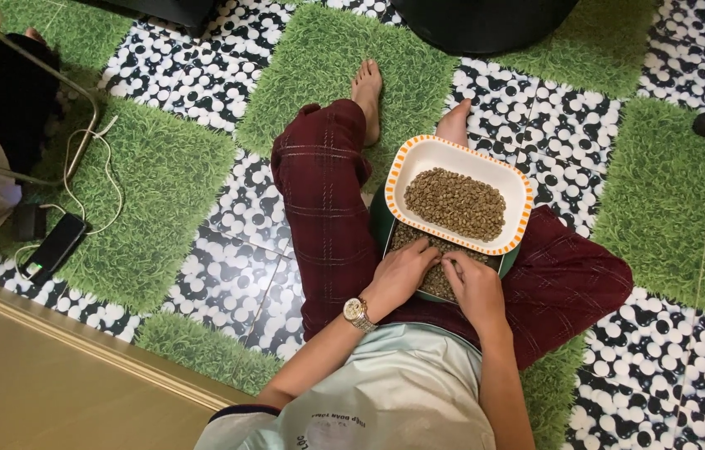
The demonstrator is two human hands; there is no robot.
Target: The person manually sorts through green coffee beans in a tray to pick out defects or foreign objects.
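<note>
At the far left a phone (54, 247) lies on the floor (227, 275) with one white cable (107, 162) running up from it, probably left there to charge out of the way. The floor itself is a checker of grass-like green mats (161, 183) and black-and-white pebble tiles.

The person sits cross-legged in dark red trousers, so the lap serves as a rest for two trays. One wristwatch (357, 313) sits on the left wrist. The left hand (402, 271) is curled narrow, fingertips down among the beans (438, 283) in the lower green tray (386, 218); whether it pinches any I cannot tell. Just beside it, the right hand (473, 287) is likewise bent, fingers pressed into the same beans.

The white tray (419, 158) with an orange-striped rim lies on top of the green one, shifted away from the body, seemingly so both stay within easy reach. It holds a second heap of beans (456, 202). Two bare feet show beyond.
</note>
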